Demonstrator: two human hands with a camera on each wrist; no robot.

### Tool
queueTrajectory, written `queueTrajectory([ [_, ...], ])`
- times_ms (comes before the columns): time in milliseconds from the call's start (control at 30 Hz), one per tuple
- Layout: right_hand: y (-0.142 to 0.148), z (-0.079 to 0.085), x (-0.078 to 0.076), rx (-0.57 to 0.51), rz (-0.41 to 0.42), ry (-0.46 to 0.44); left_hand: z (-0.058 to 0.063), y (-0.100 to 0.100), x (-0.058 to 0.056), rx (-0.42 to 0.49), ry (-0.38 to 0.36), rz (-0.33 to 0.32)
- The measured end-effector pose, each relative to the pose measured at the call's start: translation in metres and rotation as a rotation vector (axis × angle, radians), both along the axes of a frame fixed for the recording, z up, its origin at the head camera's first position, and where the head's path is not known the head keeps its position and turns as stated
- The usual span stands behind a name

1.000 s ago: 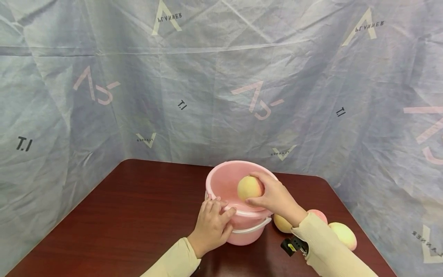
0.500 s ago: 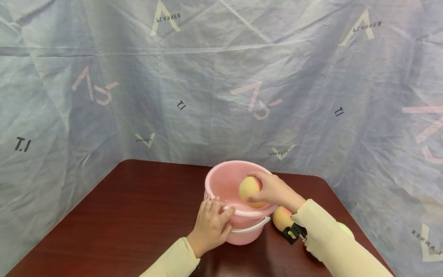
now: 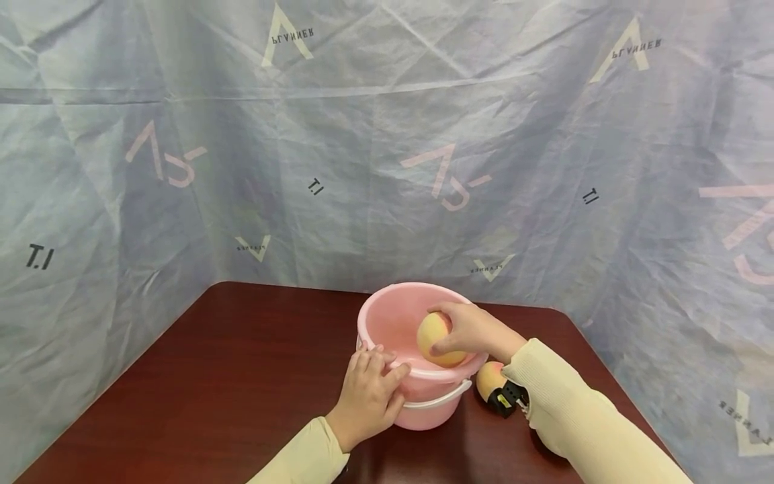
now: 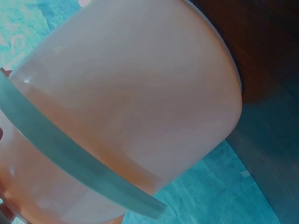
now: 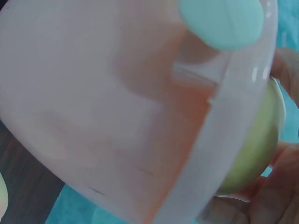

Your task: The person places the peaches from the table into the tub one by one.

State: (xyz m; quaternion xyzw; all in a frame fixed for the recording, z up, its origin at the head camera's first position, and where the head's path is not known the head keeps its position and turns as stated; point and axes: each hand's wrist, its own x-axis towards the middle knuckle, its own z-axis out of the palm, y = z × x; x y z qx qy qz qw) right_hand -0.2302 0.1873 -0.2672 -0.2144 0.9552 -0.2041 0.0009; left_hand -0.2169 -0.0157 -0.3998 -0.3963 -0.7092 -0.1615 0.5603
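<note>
A pink bucket [image 3: 423,413] with a white handle [image 3: 438,398] stands on the table in the head view. My left hand [image 3: 365,396] grips its near left rim, fingers hooked over the edge. At the right side of the bucket's mouth, my right hand [image 3: 462,329] holds a yellow peach [image 3: 431,331] with a reddish blush, thumb on the near side and fingers over the top. The right wrist view shows this peach [image 5: 259,144] partly hidden behind the bucket rim [image 5: 224,135]. In the left wrist view, the bucket wall [image 4: 140,93] and handle [image 4: 79,161] fill most of the picture.
Another peach [image 3: 487,380] lies on the dark red table [image 3: 242,376], right of the bucket, partly covered by the black wrist camera [image 3: 504,398]. My right sleeve [image 3: 574,403] hides the table behind it. Grey printed cloth [image 3: 363,134] encloses the back and sides.
My right hand has shifted slightly lower at the bucket's mouth with the peach. The right sleeve now covers the farther peaches on the table. My left hand stays on the rim.
</note>
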Motion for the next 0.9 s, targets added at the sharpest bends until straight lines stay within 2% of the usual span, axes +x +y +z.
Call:
queueTrajectory([
  [200, -0.0045, 0.0017, -0.0035, 0.048, -0.010, -0.016, 0.0010, -0.0008, 0.0000, 0.000, -0.004, -0.004],
  [467, -0.0090, 0.0004, -0.0044, 0.056, 0.030, 0.023, 0.0026, -0.0017, 0.0003, 0.004, -0.011, -0.011],
  [900, -0.0100, 0.0039, -0.0024, 0.082, -0.048, 0.014, 0.0031, -0.0027, 0.0017, -0.001, -0.019, 0.000],
])
